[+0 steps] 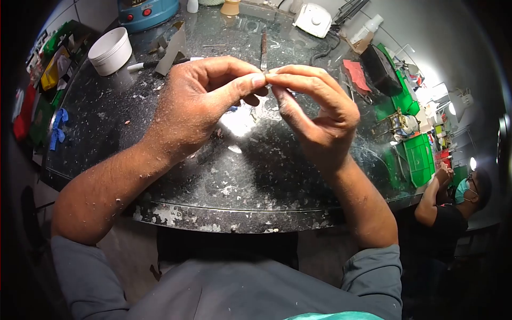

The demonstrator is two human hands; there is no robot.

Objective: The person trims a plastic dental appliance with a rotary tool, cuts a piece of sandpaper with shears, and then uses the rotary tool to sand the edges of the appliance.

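Observation:
Both hands meet above the dark, debris-speckled table (256,181). My left hand (200,101) pinches with thumb and forefinger at the meeting point, its other fingers curled beneath. From the right, my right hand (320,104) also has its fingertips pressed together there. Something very small sits between the fingertips, mostly hidden by them and too small to name. Just beyond the fingertips a thin tool with a rusty brown handle (264,44) lies on the table, pointing away from me. White dust covers the skin of both hands.
A white tub (110,51), a blue machine (146,12), a bent grey piece (172,49) and a marker (136,67) stand or lie at the back left. Right are a red sheet (356,76), black box (381,69) and green crates (418,159). A masked co-worker (453,205) sits far right.

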